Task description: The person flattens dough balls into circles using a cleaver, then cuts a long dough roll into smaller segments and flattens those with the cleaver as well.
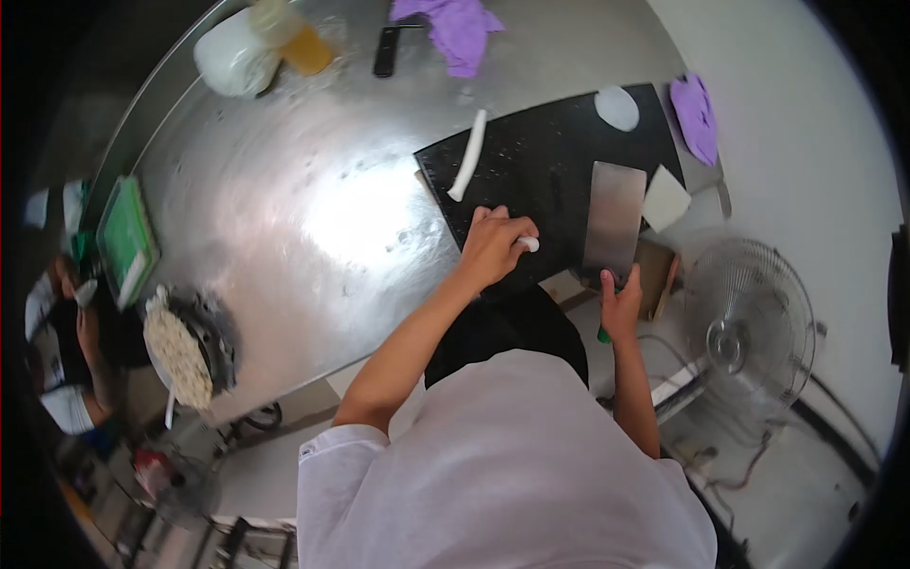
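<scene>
My right hand (621, 303) is closed around the green handle of a broad cleaver (614, 218). Its wide flat metal blade lies over the right part of a black board (550, 180). Over the board's near edge, my left hand (495, 248) curls its fingers around a small white dough piece (529, 245), most of which is hidden. Beyond that hand, a white dough strip (468, 156) rests across the board's left edge. A flat white round (617, 109) sits at the board's far right corner.
A bowl of whitish filling (178, 356) stands at the metal table's left edge, beside a green tray (128, 237). Purple cloths (460, 33), a black phone-like object (386, 52) and a container of yellow liquid (305, 49) lie farther back. A fan (735, 332) stands right; another person's hands (85, 313) show left.
</scene>
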`<state>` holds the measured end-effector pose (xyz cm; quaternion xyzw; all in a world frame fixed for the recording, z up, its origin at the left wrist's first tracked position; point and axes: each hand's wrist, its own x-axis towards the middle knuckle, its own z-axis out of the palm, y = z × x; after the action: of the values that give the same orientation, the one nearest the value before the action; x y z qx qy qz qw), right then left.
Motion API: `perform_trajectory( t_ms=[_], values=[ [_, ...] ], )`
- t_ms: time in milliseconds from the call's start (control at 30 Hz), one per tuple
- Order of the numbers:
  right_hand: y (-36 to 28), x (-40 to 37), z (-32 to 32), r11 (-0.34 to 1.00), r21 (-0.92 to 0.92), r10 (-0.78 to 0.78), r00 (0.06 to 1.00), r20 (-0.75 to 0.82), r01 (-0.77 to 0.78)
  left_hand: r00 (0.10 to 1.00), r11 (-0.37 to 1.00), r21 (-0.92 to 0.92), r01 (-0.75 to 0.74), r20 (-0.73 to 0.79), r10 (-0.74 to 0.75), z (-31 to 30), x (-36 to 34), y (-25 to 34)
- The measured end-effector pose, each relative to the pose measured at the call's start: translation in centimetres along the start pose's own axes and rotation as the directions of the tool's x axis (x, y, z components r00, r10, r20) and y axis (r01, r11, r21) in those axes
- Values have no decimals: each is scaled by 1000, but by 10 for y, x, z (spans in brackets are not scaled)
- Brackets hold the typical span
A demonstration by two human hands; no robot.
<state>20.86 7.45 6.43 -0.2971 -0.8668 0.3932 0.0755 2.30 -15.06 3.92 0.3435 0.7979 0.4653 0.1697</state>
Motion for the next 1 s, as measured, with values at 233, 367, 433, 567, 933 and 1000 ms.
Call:
perform_trajectory(
  t_ms=[233,367,433,567,933,1000],
  values=[
    [6,-81,6,899,194,420,898,-132,-392,860,725,671,-156,453,-234,31,61,23],
    [31,-106,22,945,195,306,919,-249,-262,877,687,717,-123,403,-263,44,78,26],
    [37,-102,20,941,223,305,922,-240,-253,801,716,677,-170,518,-300,38,82,31],
    [25,-75,-6,860,396,381,921,-81,-321,575,849,528,1,694,-432,39,111,29],
    [136,1,-53,813,535,374,910,-181,-228,995,867,494,-67,100,21,92,55,11],
    [139,20,-54,807,561,335,925,-179,-184,986,896,427,-123,151,63,93,53,10]
  ],
)
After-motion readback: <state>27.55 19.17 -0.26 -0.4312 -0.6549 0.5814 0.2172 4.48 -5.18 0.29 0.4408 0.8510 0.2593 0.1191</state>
